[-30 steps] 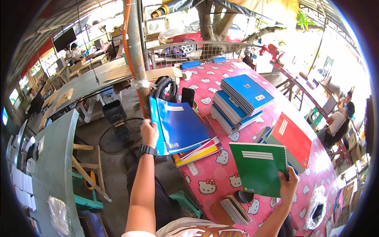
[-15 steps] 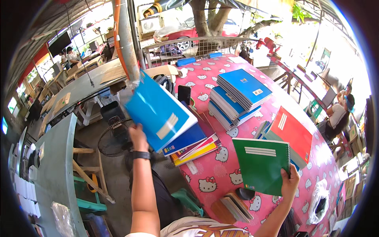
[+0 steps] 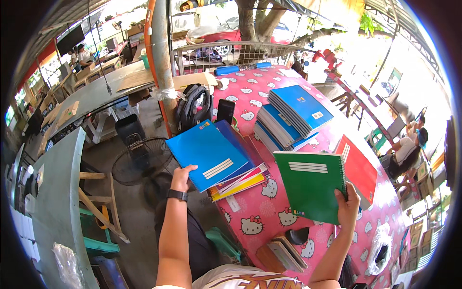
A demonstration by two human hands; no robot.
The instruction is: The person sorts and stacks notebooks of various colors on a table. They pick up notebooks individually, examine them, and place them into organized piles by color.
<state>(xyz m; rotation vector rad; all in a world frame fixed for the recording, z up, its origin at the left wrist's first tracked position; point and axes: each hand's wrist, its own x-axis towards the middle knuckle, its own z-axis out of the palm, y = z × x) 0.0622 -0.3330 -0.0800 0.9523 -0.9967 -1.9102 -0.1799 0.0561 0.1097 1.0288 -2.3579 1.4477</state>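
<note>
My left hand [image 3: 181, 178] pinches the lower left edge of a light blue notebook [image 3: 199, 151], thumb on top. The notebook lies over a mixed pile that includes a dark blue notebook [image 3: 234, 137] and a yellow notebook [image 3: 240, 187]; whether it rests fully on them I cannot tell. My right hand [image 3: 347, 204] grips a green spiral notebook [image 3: 310, 183] by its right, coiled edge, tilted above the table. Behind the green one, partly hidden, is a red notebook [image 3: 360, 171]. Farther back stands a stack of blue notebooks [image 3: 302, 108].
A pink patterned tablecloth [image 3: 250, 224] covers the table. On it are a black phone [image 3: 225, 111], a stack of flat boards [image 3: 284, 255] and a plastic bag [image 3: 381, 250]. A backpack [image 3: 194, 108], a post [image 3: 164, 62] and a fan [image 3: 142, 161] stand left. People sit far right.
The light blue notebook has come down and right, from raised and tilted to flatter over the pile, still in my left hand. The green notebook has shifted slightly up and left with my right hand.
</note>
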